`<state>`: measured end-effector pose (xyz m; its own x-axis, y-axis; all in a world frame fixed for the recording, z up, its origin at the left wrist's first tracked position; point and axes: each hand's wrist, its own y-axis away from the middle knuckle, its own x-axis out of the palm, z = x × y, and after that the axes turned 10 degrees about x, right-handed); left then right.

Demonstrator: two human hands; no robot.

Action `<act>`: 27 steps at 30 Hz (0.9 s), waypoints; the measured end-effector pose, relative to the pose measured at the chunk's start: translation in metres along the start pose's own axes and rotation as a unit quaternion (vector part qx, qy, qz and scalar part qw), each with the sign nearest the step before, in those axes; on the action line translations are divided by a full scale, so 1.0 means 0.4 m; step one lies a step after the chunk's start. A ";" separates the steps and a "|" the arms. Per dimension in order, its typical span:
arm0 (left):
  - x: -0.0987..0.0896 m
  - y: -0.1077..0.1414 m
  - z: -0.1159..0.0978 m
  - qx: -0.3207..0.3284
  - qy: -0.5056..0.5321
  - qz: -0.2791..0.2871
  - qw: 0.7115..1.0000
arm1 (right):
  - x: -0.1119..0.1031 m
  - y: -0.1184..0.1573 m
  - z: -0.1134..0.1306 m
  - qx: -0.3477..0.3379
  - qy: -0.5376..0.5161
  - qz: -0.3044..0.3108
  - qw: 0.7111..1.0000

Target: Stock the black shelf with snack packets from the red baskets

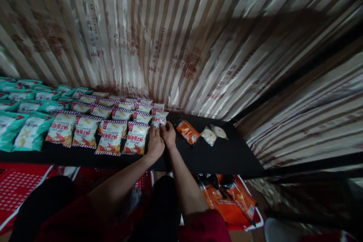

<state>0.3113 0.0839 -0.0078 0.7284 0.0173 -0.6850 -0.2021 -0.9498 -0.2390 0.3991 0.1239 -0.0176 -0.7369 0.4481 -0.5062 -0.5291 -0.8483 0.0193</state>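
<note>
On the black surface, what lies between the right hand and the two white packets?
An orange packet lies between the right hand and the white packets, in the head view.

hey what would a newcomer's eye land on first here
Probably the rows of red-lettered snack bags on the black table, with both hands at their right end. Teal bags crowd the far left; an orange packet and two white packets lie right. Striped sheeting hangs behind.
</note>
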 end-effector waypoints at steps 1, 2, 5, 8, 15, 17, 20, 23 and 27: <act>-0.003 0.006 -0.004 0.001 0.001 0.005 1.000 | -0.003 0.009 0.000 -0.002 0.000 -0.009 1.000; -0.006 0.012 -0.008 0.002 0.003 0.011 1.000 | -0.005 0.019 0.000 -0.003 0.003 -0.020 1.000; -0.018 0.033 -0.021 0.000 0.018 0.033 0.999 | -0.013 0.054 -0.005 -0.005 0.019 -0.050 0.999; -0.031 0.061 -0.031 0.006 0.040 0.040 0.998 | -0.022 0.094 -0.013 -0.012 0.021 -0.069 0.997; -0.056 0.158 -0.027 0.021 0.064 0.019 0.998 | -0.029 0.200 -0.022 -0.037 -0.009 -0.090 0.995; -0.062 0.192 -0.019 0.025 0.071 0.008 0.997 | -0.026 0.237 -0.026 -0.041 -0.017 -0.091 0.995; -0.076 0.246 -0.001 0.032 0.084 0.002 0.996 | -0.014 0.293 -0.036 -0.033 -0.034 -0.086 0.995; -0.096 0.298 0.023 0.038 0.094 0.014 0.995 | 0.004 0.352 -0.050 -0.022 -0.060 -0.083 0.994; -0.120 0.368 0.068 0.055 0.104 0.031 0.993 | 0.032 0.432 -0.068 -0.020 -0.088 -0.074 0.993</act>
<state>0.2288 -0.0482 -0.0287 0.8293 -0.1170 -0.5464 -0.3138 -0.9066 -0.2822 0.3095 -0.0246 -0.0443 -0.7159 0.6085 -0.3423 -0.6228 -0.7782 -0.0808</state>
